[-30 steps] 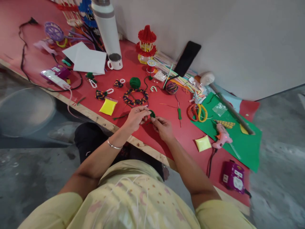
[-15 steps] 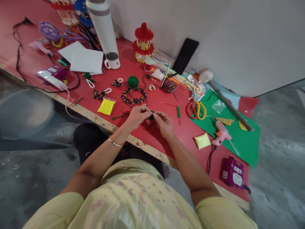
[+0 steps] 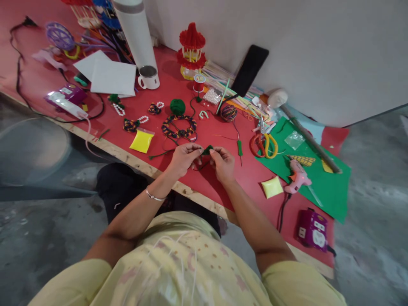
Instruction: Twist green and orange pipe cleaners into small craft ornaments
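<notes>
Between my two hands is a small piece of dark green crochet (image 3: 207, 150), its shape partly hidden by fingers. My left hand (image 3: 185, 159) pinches its left side and my right hand (image 3: 223, 163) pinches its right side. Dark yarn hangs beneath it. Just beyond lies a ring of multicoloured braided yarn (image 3: 164, 128). A green-handled crochet hook (image 3: 239, 148) rests to the right of my right hand. The ball of green yarn (image 3: 177, 106) and a ball of multicoloured yarn (image 3: 228, 113) sit farther back.
Scissors (image 3: 270, 146), a pink glue gun (image 3: 298, 176) and a green sheet (image 3: 331, 195) lie to the right. A yellow packet (image 3: 142, 141) and beaded yarn pieces (image 3: 130, 125) are left. A white mug (image 3: 148, 78) and bottle (image 3: 137, 38) stand behind. The table's wooden edge (image 3: 188, 193) runs close.
My hands have drawn slightly apart, the right one shifting right. The green crochet piece now shows more plainly, stretched between them. The view has shifted slightly.
</notes>
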{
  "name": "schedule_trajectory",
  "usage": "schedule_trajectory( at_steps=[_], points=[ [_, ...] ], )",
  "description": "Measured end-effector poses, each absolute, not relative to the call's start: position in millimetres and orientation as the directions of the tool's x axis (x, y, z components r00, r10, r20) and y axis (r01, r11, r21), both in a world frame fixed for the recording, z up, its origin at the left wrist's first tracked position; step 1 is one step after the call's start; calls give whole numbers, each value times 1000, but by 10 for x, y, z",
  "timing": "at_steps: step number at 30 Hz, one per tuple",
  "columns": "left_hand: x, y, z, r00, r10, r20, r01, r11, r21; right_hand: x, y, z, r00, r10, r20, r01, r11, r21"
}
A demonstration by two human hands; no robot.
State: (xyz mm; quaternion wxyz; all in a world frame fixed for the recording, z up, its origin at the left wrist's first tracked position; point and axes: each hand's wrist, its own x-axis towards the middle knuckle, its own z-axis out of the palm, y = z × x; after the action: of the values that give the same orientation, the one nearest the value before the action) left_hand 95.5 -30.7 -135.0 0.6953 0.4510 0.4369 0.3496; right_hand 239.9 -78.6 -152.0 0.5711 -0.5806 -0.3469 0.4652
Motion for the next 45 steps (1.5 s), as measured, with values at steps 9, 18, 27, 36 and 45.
schedule_trajectory(
  at_steps=[9, 18, 27, 36, 45],
  points=[
    [905, -318, -1365, 491, 823, -286, -183, 418, 890, 2404, -760, -1486, 341, 926, -159, -192, -97, -977],
    [919, -321, -1294, 547, 740, -390, -174, 557, 812, 2391, -763, -1477, 396, 911, -114, -186, -42, -982],
    [985, -325, -1233, 533, 732, -424, -116, 560, 820, 2415, -765, -1516, 363, 926, -102, -157, -47, -986],
    [1006, -397, -1321, 439, 825, -355, -98, 437, 894, 2467, -754, -1510, 377, 924, -66, -152, -9, -988],
    [983, -438, -1378, 411, 858, -308, -77, 369, 926, 2461, -752, -1509, 400, 911, -98, -123, -52, -991]
  ],
)
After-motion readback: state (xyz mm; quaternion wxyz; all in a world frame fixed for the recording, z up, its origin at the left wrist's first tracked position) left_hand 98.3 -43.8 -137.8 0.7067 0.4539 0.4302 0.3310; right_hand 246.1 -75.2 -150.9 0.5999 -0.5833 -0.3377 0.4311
